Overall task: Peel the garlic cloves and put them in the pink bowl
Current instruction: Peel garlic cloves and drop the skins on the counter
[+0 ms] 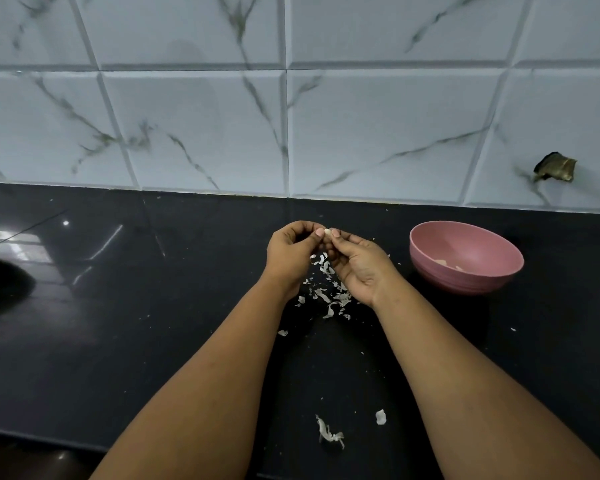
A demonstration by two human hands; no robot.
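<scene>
Peel scraps (329, 434) litter the counter (153, 341) nearest me; above them, my left hand (291, 252) and right hand (359, 268) pinch one garlic clove (327, 232) between fingertips. Slippery clove, tiny grip: it could pop loose, missing the pink bowl (465, 256) at right.

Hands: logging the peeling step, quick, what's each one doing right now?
Left hand: fingertips pinch the garlic clove.
Right hand: fingertips pinch the same clove from the other side.
</scene>
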